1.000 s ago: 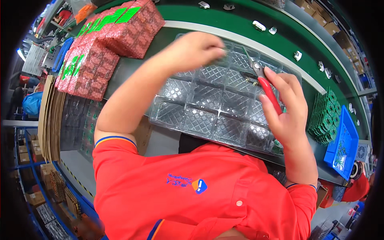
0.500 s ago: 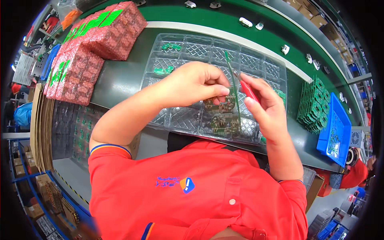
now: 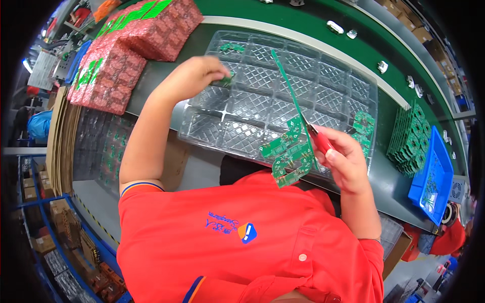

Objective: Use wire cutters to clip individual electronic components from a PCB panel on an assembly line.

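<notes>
- I am seeing a green conveyor belt running along the far side of the bench, small whitish parts sitting on it.
- A clear compartmented tray is lying on the bench between belt and person, slightly askew.
- A stack of pink bubble-wrapped packages is standing to its left.
- On the right, a blue bin is resting beside a pile of green panels.
- I am watching the green circuit-board panel hanging tilted in front of the right hand, a long strip rising over the tray, the lower boards reaching past its near edge.
- That right hand is closing its curled fingers and thumb around a red-handled hand tool; I am not managing to tell whether fingers or tool are carrying the panel.
- The left hand is hovering over the tray's left side, fingers bent, thumb close to them.
- Green boards are lying in compartments at the far left corner and along the right side.
- A small green piece is showing right at the left fingertips; whether they are pinching it, I am unable to tell.
</notes>
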`<state>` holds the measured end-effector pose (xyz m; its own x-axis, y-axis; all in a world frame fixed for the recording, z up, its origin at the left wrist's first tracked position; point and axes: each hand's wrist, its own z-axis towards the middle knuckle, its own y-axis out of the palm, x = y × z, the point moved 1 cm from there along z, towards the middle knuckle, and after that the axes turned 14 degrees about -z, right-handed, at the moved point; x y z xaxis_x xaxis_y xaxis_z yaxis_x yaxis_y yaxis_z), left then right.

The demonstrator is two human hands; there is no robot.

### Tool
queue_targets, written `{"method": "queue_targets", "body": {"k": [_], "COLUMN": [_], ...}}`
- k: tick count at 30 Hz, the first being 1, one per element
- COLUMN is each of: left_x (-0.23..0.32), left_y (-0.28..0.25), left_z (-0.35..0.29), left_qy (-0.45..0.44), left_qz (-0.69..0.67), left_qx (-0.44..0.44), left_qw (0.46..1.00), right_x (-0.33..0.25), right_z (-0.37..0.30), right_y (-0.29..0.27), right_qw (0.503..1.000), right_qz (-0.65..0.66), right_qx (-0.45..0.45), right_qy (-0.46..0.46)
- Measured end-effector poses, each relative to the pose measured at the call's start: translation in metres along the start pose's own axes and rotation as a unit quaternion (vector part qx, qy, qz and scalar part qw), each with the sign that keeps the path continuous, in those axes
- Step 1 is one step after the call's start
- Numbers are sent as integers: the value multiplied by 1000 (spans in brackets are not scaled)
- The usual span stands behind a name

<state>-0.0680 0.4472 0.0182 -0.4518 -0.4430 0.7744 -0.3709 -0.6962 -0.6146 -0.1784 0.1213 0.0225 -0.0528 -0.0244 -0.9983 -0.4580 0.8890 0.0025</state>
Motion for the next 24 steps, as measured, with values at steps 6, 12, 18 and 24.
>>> {"method": "queue_targets", "body": {"k": [6, 12, 18, 24], "left_x": [2, 83, 73, 46], "left_y": [24, 67, 51, 25], "left_z": [-23, -12, -23, -67], "left_qy": [-16, -89, -220, -44], "left_qz": [216, -310, -235, 192], "left_qx": [6, -37, -27, -76], "left_qw": [976, 946, 946, 977], "right_x": [-5, -12, -12, -8], "right_z": [1, 2, -4, -4], "right_y": [7, 15, 20, 6], "right_qw": [987, 902, 775, 963], "right_qz": [-148, -388, -543, -243], "right_qx": [-3, 74, 170, 45], "right_qy": [-68, -174, -274, -112]}}
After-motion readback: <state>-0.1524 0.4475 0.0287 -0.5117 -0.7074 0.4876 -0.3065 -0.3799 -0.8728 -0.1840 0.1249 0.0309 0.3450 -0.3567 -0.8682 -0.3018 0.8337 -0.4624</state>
